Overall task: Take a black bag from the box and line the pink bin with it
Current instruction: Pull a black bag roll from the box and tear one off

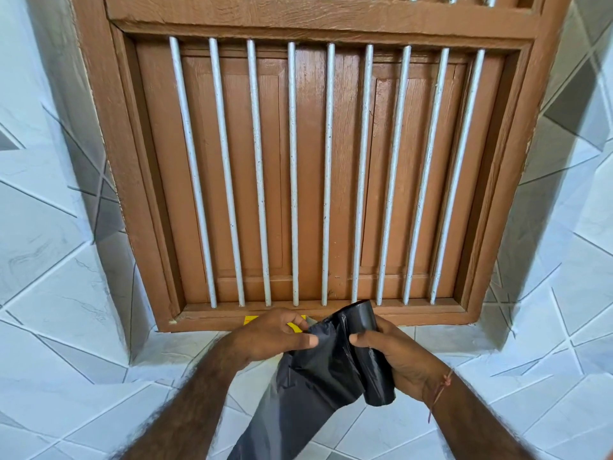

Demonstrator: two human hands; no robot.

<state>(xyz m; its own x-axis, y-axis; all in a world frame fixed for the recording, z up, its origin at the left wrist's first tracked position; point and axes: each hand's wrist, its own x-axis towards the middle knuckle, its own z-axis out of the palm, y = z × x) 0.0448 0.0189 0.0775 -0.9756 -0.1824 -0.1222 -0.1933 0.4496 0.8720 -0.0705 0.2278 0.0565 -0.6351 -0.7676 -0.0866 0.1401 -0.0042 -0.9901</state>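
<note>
Black plastic: the roll (371, 356) stands near-upright in the right hand (401, 360), fingers wrapped round it. The bag (308, 393) trails off it down-left. Left hand (275, 336) pinches the bag's edge just beside the roll. Tear-off likely needs pulling left, across the roll's axis. Box and bin not in view.

No readable text, label or number anywhere.

Ahead blocked: brown wooden window frame (308, 24) with white vertical metal bars (293, 174), closed brown wooden shutters (238, 167) behind. Grey-white tiled walls (49, 267) flank both sides. Open space only below sill.
</note>
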